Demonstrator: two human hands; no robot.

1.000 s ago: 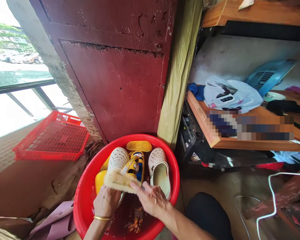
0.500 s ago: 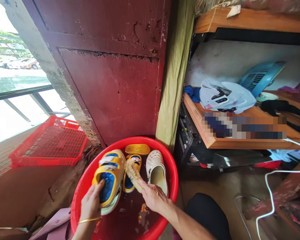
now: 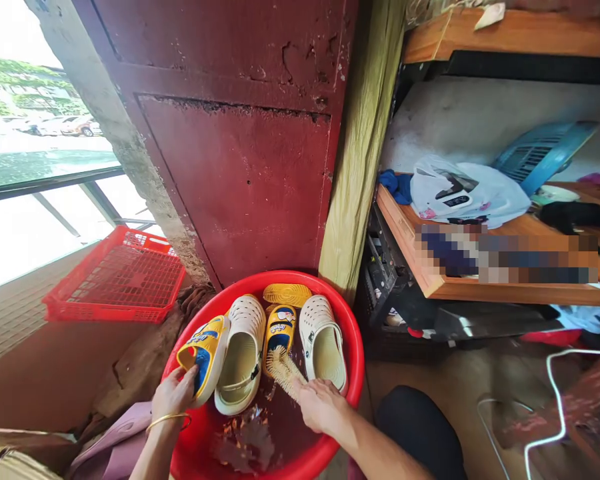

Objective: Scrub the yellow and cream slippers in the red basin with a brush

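My left hand (image 3: pixel 174 397) is closed on the heel end of a yellow and blue sandal (image 3: pixel 209 353), tilted on its side at the basin's left. In my right hand (image 3: pixel 325 407) is a scrubbing brush (image 3: pixel 286 373), its pale bristles over the heel part of a second yellow sandal (image 3: pixel 280 327). A cream clog (image 3: pixel 240 360) lies between the two yellow sandals. Another cream clog (image 3: pixel 325 333) rests at the right, just beyond my right hand. Behind them a yellow sole (image 3: pixel 287 295) shows its ridged underside. All sit in a red basin (image 3: pixel 354 320) with dark water.
A red plastic crate (image 3: pixel 120 280) stands to the left by the railing. Behind the basin is a dark red door (image 3: pixel 240 180). On the right, a wooden shelf (image 3: pixel 505 290) holds a white plastic bag (image 3: pixel 470 193) and a blue fan (image 3: pixel 545 157). A white cable (image 3: pixel 560 413) hangs at lower right.
The left-hand sandal has moved left and tipped onto its side, uncovering the cream clog beneath. The brush has moved down toward the heel of the middle sandal. The view has shifted slightly left.
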